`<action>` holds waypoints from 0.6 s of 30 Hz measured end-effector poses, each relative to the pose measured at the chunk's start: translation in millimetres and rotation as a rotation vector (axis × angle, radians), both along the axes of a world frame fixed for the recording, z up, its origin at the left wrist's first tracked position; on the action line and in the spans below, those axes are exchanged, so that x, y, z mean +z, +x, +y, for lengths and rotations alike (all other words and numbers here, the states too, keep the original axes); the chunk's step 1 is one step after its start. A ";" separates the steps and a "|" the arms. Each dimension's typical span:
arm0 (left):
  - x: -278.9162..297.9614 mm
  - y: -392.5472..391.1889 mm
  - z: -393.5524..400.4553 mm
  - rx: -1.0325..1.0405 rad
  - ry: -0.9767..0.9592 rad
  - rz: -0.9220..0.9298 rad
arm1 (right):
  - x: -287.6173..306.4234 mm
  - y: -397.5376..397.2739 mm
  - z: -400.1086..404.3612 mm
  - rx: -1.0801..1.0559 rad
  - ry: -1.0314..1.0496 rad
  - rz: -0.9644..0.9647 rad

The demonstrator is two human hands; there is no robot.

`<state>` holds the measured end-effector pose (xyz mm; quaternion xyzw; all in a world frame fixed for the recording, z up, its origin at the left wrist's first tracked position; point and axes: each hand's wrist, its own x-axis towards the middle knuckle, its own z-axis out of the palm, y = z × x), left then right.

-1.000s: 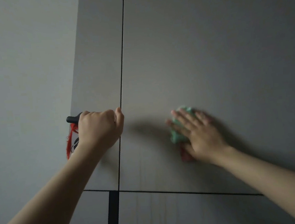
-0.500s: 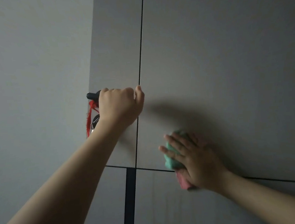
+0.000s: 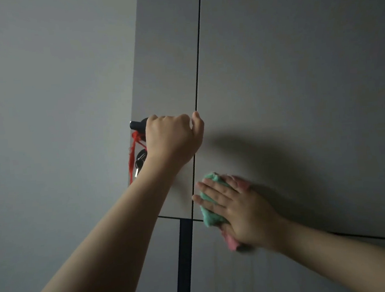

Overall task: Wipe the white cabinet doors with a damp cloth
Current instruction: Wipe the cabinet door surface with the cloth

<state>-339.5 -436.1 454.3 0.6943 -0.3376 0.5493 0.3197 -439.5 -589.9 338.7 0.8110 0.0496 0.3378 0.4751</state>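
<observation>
Under flat right-hand fingers, cloth

No readable text, labels, brands or numbers anywhere; cabinet doors, cloth and keys carry no legible markings.

Left hand wrapped round a black handle, red string and keys dangling just below. Right hand flat on a green-pink cloth, pressed against the door near its bottom-left corner.
</observation>
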 end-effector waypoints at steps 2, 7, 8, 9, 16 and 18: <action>-2.3 -0.1 -0.8 0.001 -0.012 -0.003 | 9.7 18.7 16.8 -0.025 0.070 -0.065; 1.4 0.2 1.6 -0.003 -0.012 0.033 | -33.7 68.4 62.4 -0.114 0.086 0.113; 3.3 -0.5 2.2 -0.009 -0.005 0.039 | -53.1 60.0 59.7 -0.127 -0.005 0.171; 2.4 -0.5 2.3 -0.019 -0.002 0.044 | -68.5 41.6 55.2 -0.149 -0.029 0.191; 0.0 -2.3 -0.6 -0.013 -0.021 0.024 | -9.2 -23.8 -10.1 -0.063 0.210 -0.209; 0.6 -0.7 -1.2 -0.004 -0.013 0.009 | 3.0 -1.1 6.6 -0.059 0.259 -0.317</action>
